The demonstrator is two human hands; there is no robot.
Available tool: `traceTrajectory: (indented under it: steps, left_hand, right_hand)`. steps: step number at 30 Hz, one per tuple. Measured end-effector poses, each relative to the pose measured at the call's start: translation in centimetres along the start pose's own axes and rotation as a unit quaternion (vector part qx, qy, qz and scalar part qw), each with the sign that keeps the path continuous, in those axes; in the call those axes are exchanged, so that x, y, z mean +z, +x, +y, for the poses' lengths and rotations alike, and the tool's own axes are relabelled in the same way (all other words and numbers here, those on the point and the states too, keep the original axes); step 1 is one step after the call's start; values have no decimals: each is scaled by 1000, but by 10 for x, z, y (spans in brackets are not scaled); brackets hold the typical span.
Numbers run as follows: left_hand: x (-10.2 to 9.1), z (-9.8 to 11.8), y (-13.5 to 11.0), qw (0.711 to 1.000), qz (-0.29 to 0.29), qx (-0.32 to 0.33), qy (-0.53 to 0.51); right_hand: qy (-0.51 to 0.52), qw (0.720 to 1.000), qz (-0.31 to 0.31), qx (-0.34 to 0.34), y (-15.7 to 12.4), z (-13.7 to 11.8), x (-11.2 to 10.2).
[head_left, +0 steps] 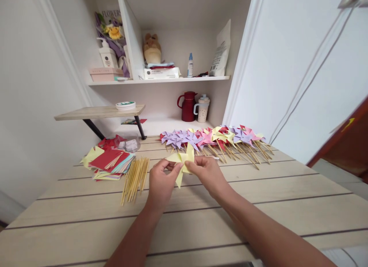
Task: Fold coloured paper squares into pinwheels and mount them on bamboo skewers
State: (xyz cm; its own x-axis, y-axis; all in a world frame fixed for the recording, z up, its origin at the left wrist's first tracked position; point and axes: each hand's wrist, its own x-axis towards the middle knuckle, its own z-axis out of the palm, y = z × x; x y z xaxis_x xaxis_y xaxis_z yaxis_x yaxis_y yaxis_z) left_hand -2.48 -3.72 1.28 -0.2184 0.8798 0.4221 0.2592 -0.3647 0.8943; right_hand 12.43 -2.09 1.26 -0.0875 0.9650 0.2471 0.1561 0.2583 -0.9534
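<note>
A yellow paper pinwheel (189, 155) is held up over the table between my two hands, its blades spread out. My left hand (163, 179) pinches it from the left, the thumb near its centre. From the right, my right hand (207, 173) grips it, with the thumb pressed close to the middle. Whether a stick or pin is behind the paper I cannot tell. Left of my left hand lies a bundle of thin wooden sticks (135, 179). Beyond my hands, finished pinwheels on sticks (207, 136) in purple, pink, yellow and red lie in a row.
Stacked coloured paper sheets (110, 159) lie at the left, beside a clear plastic box (130, 144). Behind them stands a small wooden riser (94, 112) on black legs. A red jug (189, 107) and a speckled cup (203, 109) stand under the shelf (161, 81).
</note>
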Motion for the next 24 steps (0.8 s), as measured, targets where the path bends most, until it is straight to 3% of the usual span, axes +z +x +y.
traceTrajectory:
  steps: [3,13,24]
  left_hand:
    - [1,-2,0,999,-6,-25,-28]
    - [-1,-3,3,973,-25,-140,-180]
    - [-3,-2,2,957,-44,-162,-238]
  right_hand:
    - [20,1000,-5,22,-1,2,4]
    - [46,999,2,-30,0,0,1]
    - [226,974,-12,-4,0,-7,3]
